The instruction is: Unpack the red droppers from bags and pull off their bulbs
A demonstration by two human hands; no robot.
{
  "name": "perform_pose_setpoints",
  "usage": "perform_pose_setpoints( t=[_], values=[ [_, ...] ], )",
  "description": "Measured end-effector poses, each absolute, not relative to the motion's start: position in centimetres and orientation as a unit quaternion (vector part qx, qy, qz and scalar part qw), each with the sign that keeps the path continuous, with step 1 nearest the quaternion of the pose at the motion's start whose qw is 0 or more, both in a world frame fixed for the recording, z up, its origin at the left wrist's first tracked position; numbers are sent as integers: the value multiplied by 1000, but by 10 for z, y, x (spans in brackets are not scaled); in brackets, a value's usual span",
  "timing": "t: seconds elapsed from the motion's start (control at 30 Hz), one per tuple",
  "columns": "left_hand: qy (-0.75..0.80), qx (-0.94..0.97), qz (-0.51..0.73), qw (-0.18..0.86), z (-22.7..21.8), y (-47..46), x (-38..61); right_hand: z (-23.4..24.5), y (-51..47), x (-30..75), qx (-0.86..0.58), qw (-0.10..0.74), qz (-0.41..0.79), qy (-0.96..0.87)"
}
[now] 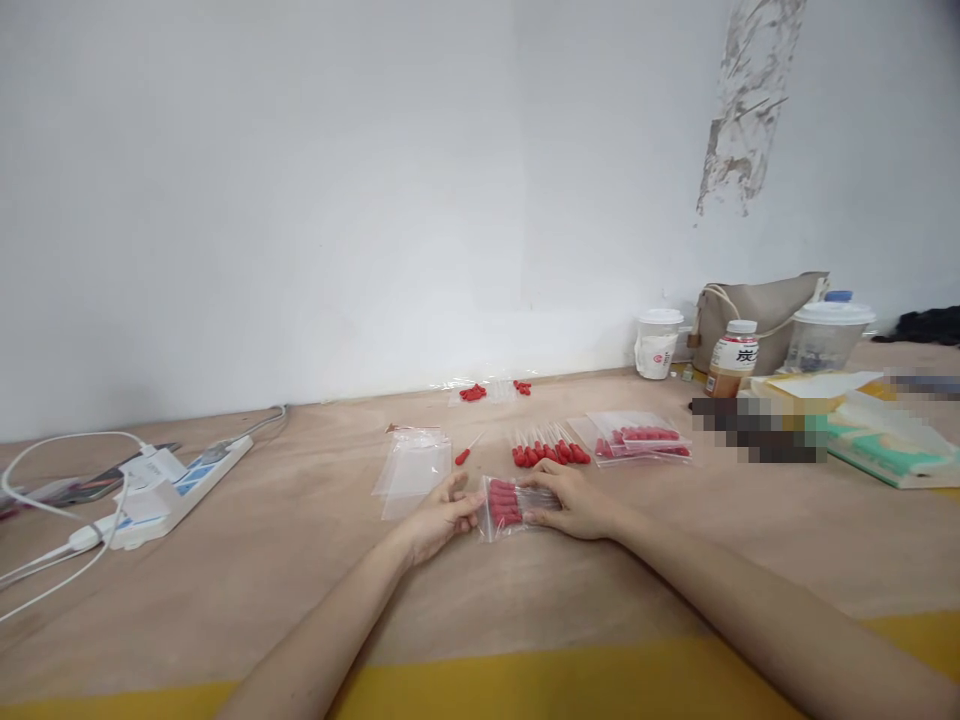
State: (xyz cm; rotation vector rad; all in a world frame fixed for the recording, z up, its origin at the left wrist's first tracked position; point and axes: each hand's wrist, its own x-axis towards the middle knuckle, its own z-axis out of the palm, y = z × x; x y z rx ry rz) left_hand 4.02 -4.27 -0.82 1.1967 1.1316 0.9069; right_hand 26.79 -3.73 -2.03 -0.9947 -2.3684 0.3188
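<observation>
A clear zip bag (504,512) holding several red-bulbed droppers lies on the table between my hands, its bulbs toward the left. My left hand (439,520) pinches the bag's left edge between thumb and fingers. Across the bag's right end, over the glass stems, my right hand (577,500) grips it with thumb and fingers. Just beyond is a row of loose droppers (551,452), bulbs toward me. One single dropper (463,456) lies apart to their left. Empty clear bags (415,465) are stacked behind my left hand. Filled bags of droppers (637,438) overlap to the right.
Loose red bulbs (473,393) lie on clear plastic near the wall. A white power strip (184,490) with cables sits at left. At right stand a paper cup (659,345), a bottle (733,360), a grey bag (769,310), a lidded cup (825,340) and a green-white packet (885,445).
</observation>
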Motion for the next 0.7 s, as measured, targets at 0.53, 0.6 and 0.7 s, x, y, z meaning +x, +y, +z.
perform_pose_setpoints(
  t=[0.53, 0.6, 0.7],
  values=[
    [548, 511, 388, 537, -5, -40, 51, -15, -45, 257, -412, 328, 55, -848],
    [527, 486, 387, 580, -1, -36, 53, -16, -47, 254, -410, 352, 55, -840],
    [448, 469, 379, 660, 1, -34, 58, -16, -50, 252, -410, 373, 50, -831]
  ],
)
